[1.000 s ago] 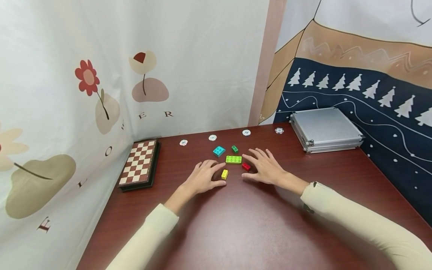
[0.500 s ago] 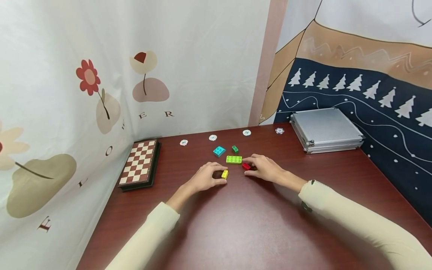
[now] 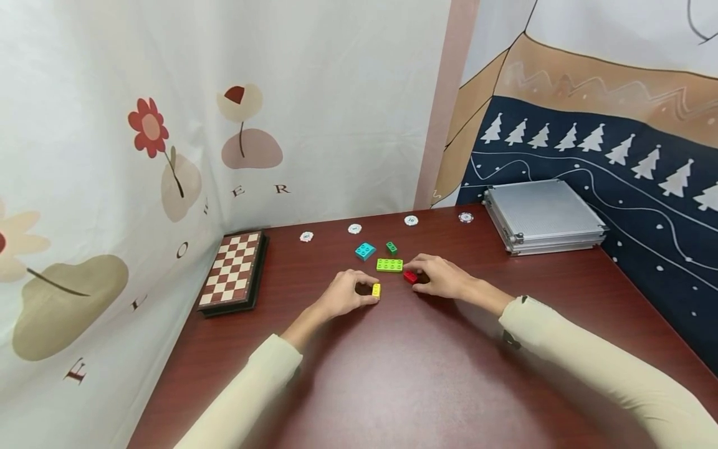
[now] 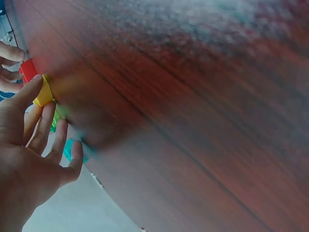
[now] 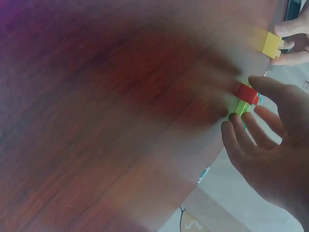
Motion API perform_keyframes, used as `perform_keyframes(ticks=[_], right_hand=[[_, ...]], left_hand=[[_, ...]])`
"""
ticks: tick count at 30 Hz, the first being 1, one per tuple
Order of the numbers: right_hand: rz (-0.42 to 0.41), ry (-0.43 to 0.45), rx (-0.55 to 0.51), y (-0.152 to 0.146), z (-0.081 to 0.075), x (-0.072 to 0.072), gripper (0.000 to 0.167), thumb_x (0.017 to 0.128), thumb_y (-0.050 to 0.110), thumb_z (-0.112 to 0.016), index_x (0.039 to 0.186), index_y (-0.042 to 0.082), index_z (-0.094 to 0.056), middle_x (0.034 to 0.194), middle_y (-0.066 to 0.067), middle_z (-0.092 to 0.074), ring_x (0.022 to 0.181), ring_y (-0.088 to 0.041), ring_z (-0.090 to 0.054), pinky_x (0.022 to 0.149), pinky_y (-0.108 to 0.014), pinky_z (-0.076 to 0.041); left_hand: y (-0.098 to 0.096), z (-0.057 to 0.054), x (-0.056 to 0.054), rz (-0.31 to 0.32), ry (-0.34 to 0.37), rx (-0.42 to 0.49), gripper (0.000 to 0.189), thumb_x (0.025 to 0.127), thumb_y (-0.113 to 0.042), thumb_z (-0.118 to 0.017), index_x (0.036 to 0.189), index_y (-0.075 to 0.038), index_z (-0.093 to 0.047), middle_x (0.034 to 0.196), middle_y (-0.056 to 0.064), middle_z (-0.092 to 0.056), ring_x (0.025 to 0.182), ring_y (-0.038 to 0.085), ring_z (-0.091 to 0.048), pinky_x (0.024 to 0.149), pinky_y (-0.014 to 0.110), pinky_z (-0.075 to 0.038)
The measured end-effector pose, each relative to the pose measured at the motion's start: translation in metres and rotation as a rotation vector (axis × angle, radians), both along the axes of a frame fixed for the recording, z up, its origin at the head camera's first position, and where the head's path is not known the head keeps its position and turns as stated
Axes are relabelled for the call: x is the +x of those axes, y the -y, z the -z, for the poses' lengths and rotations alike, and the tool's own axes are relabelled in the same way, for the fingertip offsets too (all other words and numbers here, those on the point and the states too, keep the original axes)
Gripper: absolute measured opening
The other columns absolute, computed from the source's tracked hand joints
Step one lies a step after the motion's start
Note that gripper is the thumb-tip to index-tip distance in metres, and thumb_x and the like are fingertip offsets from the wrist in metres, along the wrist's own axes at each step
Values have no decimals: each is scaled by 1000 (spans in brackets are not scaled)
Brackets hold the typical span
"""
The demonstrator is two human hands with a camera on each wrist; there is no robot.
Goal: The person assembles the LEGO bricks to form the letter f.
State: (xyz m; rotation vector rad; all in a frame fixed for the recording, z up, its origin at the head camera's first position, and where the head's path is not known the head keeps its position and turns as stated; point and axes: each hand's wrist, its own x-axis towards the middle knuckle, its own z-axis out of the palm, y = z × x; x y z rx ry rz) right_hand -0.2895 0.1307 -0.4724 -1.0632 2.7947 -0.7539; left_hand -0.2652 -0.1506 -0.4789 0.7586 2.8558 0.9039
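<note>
Between the thumb and fingers of my left hand (image 3: 343, 294) is a small yellow toy brick (image 3: 376, 290), studs up in the head view. The left wrist view shows the thumb on one side of the yellow brick (image 4: 44, 95) and fingertips on the other. My right hand (image 3: 444, 278) pinches a red toy brick (image 3: 411, 277); in the right wrist view the thumb lies against the red brick (image 5: 247, 94). Just behind and between the hands lies a lime green eight-stud brick (image 3: 389, 265). Beyond it are a blue brick (image 3: 364, 251) and a small dark green brick (image 3: 391, 247).
Several poker chips, one a white chip (image 3: 354, 229), line the far edge of the brown table (image 3: 392, 374). A chessboard box (image 3: 232, 271) sits at the left. Silver metal cases (image 3: 543, 215) are stacked at the back right, near the printed curtain (image 3: 336, 112).
Both hands have closed in from spread fingers: the left onto the yellow brick, the right onto the red one. The yellow brick has shifted slightly right; the other bricks stay put.
</note>
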Motion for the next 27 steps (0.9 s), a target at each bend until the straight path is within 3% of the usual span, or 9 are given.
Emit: perform_keyframes(ticks=[3, 7, 27], right_hand=[[-25, 16, 9, -1, -1, -3, 48, 92, 12, -81, 137, 6, -67, 131, -11, -66, 114, -25, -64, 99, -45, -55], [-52, 28, 5, -2, -1, -6, 47, 93, 11, -80, 137, 5, -66, 131, -11, -68, 115, -24, -64, 101, -45, -54], [-18, -7, -2, 5, 0, -8, 32, 89, 22, -85, 117, 9, -75, 101, -1, -71, 90, -14, -62, 83, -33, -56]], left_hand=[[-2, 1, -1, -24, 13, 27, 36, 83, -23, -90, 116, -11, -80, 101, -2, -75, 96, 14, -65, 87, 33, -54], [-3, 3, -1, -55, 29, 56, 34, 80, -24, -92, 110, -13, -81, 94, -5, -73, 90, 11, -63, 81, 28, -52], [-5, 4, -2, -91, 55, 81, 29, 78, -24, -94, 103, -15, -82, 88, -7, -74, 84, 12, -64, 75, 26, -53]])
